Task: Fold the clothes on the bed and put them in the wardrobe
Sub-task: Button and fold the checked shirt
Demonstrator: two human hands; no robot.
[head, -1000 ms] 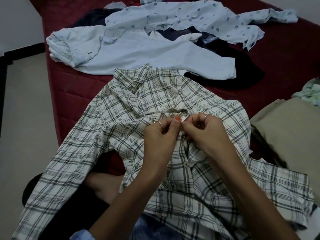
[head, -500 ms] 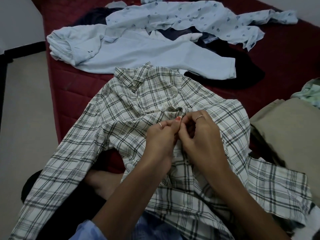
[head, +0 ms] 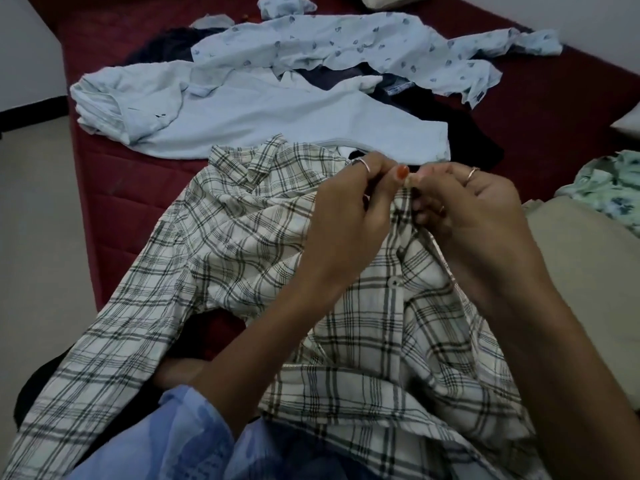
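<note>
The cream cotton shirt with grey-green checks (head: 263,244) lies on the near part of the dark red quilted bed (head: 571,98), its collar pointing away from the person and its front facing up. The left hand (head: 349,216) and the right hand (head: 474,216) meet over the middle of the shirt's front, lifted a little above the cloth around them. Both hands pinch the button strip at the same place, thumb tips nearly touching each other, the other fingers curled; each hand wears a ring. One sleeve of the checked shirt passes over the left edge of the bed and hangs down toward the pale floor (head: 31,271). The lower part of the shirt lies in the person's lap, on a light blue garment. Behind the collar, touching it, a plain light blue shirt (head: 263,116) lies across the bed, and its bunched left side almost reaches the left edge of the mattress. Farther back lies a light blue shirt with small dark prints (head: 346,46), partly on dark clothes (head: 450,112). On the right, just beside the right forearm, is a beige cloth (head: 595,278), and behind it a mint green patterned cloth (head: 609,188). Bare red mattress shows left of the checked shirt, between it and the edge.
</note>
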